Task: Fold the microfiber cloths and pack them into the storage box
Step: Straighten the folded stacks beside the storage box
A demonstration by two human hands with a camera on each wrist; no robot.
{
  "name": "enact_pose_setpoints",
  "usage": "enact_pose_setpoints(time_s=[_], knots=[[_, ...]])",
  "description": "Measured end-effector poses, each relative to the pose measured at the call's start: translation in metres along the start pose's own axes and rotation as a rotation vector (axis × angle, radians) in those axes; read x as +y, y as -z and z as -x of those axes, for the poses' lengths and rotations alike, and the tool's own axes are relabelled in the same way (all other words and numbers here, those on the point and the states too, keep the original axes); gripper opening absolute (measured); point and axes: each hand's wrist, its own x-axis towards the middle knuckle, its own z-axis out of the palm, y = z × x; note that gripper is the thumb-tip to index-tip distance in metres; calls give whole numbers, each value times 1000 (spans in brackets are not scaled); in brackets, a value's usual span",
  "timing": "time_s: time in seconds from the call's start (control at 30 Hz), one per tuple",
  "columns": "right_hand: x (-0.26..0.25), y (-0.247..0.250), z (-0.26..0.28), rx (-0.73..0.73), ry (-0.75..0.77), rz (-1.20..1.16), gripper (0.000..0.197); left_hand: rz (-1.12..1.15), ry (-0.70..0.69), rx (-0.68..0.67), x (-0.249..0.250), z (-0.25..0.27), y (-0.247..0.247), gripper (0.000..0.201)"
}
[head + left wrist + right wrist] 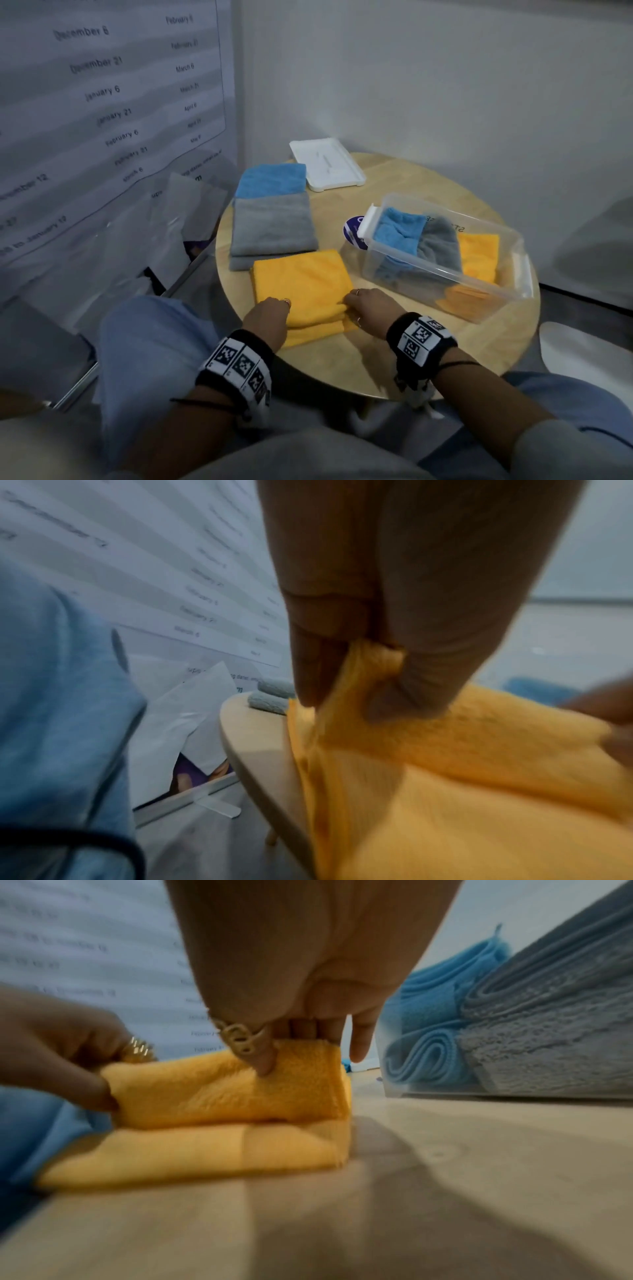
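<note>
**Both hands pinch the near fold of a yellow cloth**

The yellow cloth (303,281) lies at the near edge of the round wooden counter (428,346), partly folded, with its near fold lifted off the layer beneath. The left hand (270,317) grips the fold's left end, its fingers (428,674) clamped on bunched fabric. The right hand (371,306) holds the right end, thumb and fingers (265,1056) pinched on the cloth and the little finger sticking out free.

Just beyond the yellow cloth lies a folded grey cloth (272,228), and past that a blue cloth (270,180) toward the far edge. The clear storage box (445,253) stands on the right half of the counter, holding folded blue, grey and yellow cloths side by side. Its white lid (327,163) lies flat at the far edge. A round purple sticker (352,231) shows beside the box's left end.
</note>
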Motion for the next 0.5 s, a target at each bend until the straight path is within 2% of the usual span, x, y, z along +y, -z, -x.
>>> enact_pose_setpoints(time_s=[0.07,0.13,0.2,0.23,0.3,0.33,0.4,0.43,0.5], knots=[[4,4,6,22,-6,-190,31,78,-15,4,-9,5,9,13],[8,10,10,51,-78,-471,31,187,-30,-58,-20,10,19,26],[11,19,8,102,-174,-767,14,426,-23,-100,-31,11,29,30],[11,23,5,140,-211,-878,10,572,-19,-76,-35,10,34,29],[13,27,-2,186,-277,-1036,11,844,63,-6,-43,2,37,20],[15,27,-6,157,-306,-1082,22,944,119,26,-47,-5,36,15],[17,24,-16,48,-353,-1074,48,1026,186,65,-52,-16,33,26],[17,23,-20,13,-372,-1058,53,1022,205,68,-52,-21,30,30],[12,20,-31,47,-440,-1051,50,951,263,109,-48,-29,20,34]])
